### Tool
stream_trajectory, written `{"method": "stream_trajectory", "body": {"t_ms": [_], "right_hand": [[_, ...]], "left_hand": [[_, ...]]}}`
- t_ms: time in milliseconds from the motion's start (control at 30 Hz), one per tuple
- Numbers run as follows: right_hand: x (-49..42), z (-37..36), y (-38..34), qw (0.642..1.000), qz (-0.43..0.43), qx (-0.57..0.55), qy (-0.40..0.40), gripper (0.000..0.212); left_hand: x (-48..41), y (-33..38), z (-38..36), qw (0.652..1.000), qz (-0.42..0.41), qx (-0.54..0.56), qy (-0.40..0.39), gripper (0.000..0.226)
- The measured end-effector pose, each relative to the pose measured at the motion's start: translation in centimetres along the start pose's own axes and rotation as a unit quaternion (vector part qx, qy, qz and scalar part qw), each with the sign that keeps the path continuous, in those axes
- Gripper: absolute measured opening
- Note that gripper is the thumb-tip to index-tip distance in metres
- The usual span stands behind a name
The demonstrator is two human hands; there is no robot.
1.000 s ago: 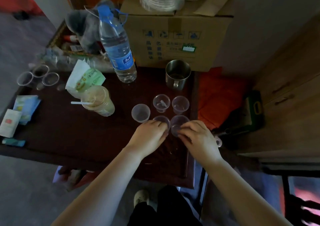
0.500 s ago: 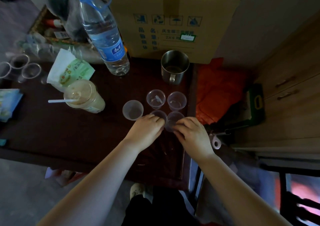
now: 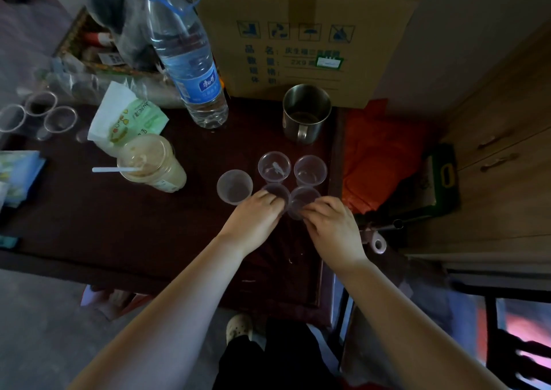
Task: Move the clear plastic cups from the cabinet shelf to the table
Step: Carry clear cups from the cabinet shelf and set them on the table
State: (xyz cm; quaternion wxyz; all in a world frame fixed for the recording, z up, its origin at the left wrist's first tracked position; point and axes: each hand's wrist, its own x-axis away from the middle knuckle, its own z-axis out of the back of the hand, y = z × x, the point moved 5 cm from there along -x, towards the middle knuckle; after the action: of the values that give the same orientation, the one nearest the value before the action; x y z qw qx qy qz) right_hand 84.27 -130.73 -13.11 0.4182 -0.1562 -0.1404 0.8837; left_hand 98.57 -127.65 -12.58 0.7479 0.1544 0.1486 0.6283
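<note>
1. Presently, the left hand (image 3: 253,221) rests on the dark red-brown wooden bench (image 3: 119,225) with its fingers curled around the near-left small clear plastic cup (image 3: 275,192); the grip appears closed on the cup's wall, though the fingertips hide the contact.
2. The right hand (image 3: 332,225) is placed likewise on the near-right small clear plastic cup (image 3: 302,201), fingers pinched at its near rim and side.
3. Both held cups stand upright, mouths up, bases on or just at the bench surface; whether they are fully set down cannot be told.
4. Each cup lies directly ahead of its own hand, away from the person. The two cups touch or nearly touch one another between the hands.
5. Three further clear plastic cups stand upright just beyond: one to the left (image 3: 234,186), two at the back (image 3: 274,167) (image 3: 310,170), forming a tight cluster.
6. A steel mug (image 3: 305,115) and a clear water bottle with a blue label (image 3: 190,70) stand farther back, apart from the cluster.
7. Judgement: placement is at its close; the coming move would be to loosen both grips and draw the hands back toward the body, away from the cluster, so no neighbouring cup is knocked.
8. The cabinet shelf is not identifiable in view.
</note>
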Motion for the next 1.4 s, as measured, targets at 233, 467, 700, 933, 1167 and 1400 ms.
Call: {"method": "stream_trajectory", "body": {"t_ms": [233,467,700,933,1167,1400], "right_hand": [[-0.2,0.2,-0.1,1.0,-0.002,0.016,0.0,0.024],[-0.2,0.1,0.1,1.0,-0.003,0.015,0.001,0.025],[0.0,-0.3,0.3,1.0,0.0,0.018,0.012,0.024],[0.0,-0.5,0.1,1.0,-0.006,0.019,0.013,0.023],[0.3,-0.1,-0.1,1.0,-0.024,0.006,0.003,0.027],[1.0,1.8,-1.2,0.997,-0.073,-0.031,0.003,0.029]], "left_hand": [[0.0,-0.5,-0.4,1.0,0.003,0.004,-0.002,0.011],[-0.3,-0.7,-0.5,1.0,0.002,-0.006,0.005,0.012],[0.1,-1.3,-0.9,1.0,0.017,-0.018,0.011,0.011],[0.2,-1.3,-0.6,0.999,0.021,-0.031,0.02,0.012],[0.4,-0.7,0.1,0.999,0.019,-0.044,0.016,0.017],[1.3,0.5,2.8,0.998,0.028,-0.04,0.031,0.031]]}}
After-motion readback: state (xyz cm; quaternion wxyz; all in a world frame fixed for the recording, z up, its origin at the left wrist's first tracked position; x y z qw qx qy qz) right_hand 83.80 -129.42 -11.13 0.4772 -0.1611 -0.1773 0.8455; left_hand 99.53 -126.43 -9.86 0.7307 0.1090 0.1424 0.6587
